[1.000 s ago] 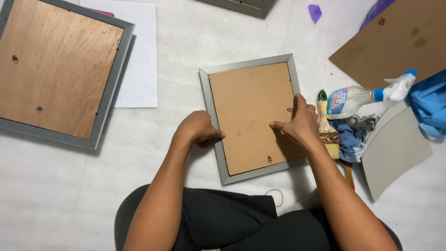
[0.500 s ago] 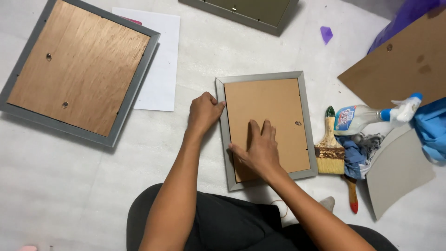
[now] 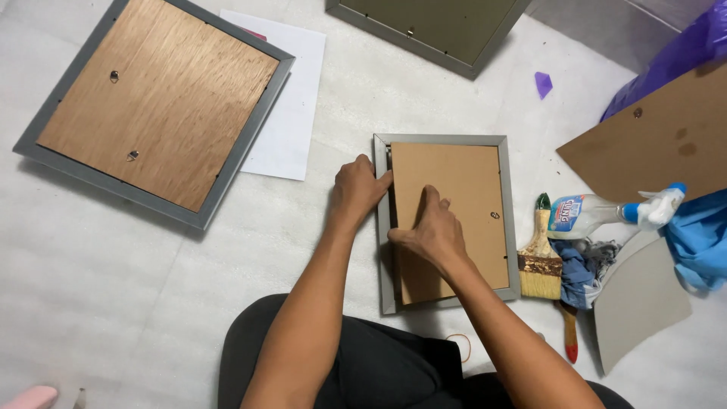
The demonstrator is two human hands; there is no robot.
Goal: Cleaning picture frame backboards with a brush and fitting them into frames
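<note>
Both hands (image 3: 394, 212) press the frame (image 3: 447, 221) (apparently face-down), long axis vertical

large grey frame, plywood back (image 3: 155, 102) | white paper sheet (image 3: 290, 113) | wood-handled paintbrush (image 3: 541, 261) | clear spray bottle (image 3: 606, 212) | brown cardboard sheet (image 3: 655, 144) | blue cloth (image 3: 700, 235)

Green frame (image 3: 432, 30) cut by top edge

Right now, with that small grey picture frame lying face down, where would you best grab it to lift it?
Probably by its two long side rails. The small grey frame lies flat, back up, so only the thin edges offer a grip. The left hand is already at the left rail; the right hand rests on the brown backing board. The right rail is crowded by a paintbrush, so come from above.
</note>
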